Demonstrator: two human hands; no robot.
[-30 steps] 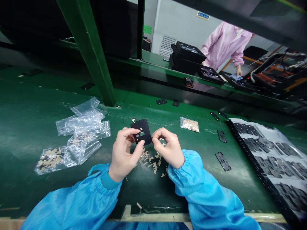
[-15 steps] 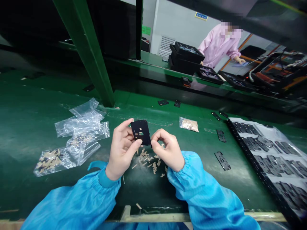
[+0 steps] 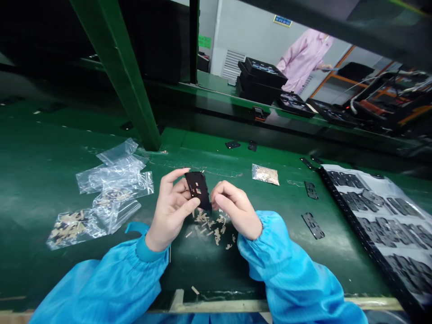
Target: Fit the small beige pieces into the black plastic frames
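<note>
My left hand (image 3: 173,207) pinches a thin black plate (image 3: 203,183) with small cut-outs, thumb on its face. The plate is tilted above the bench, its long axis slanting from upper left to lower right. My right hand (image 3: 234,207) has bent fingers at the plate's right edge; whether they touch it, I can't quite tell. Below my grip lie loose tan pieces (image 3: 218,229). Far beyond, a blue-and-yellow sign (image 3: 282,20) is too small to read. Left of my grip, clear bags (image 3: 111,175) overlap, the nearest holding tan pieces. Beyond my right hand, a zip bag (image 3: 255,172) holds more; further right, a tray (image 3: 388,189) holds rows of black plates.
</note>
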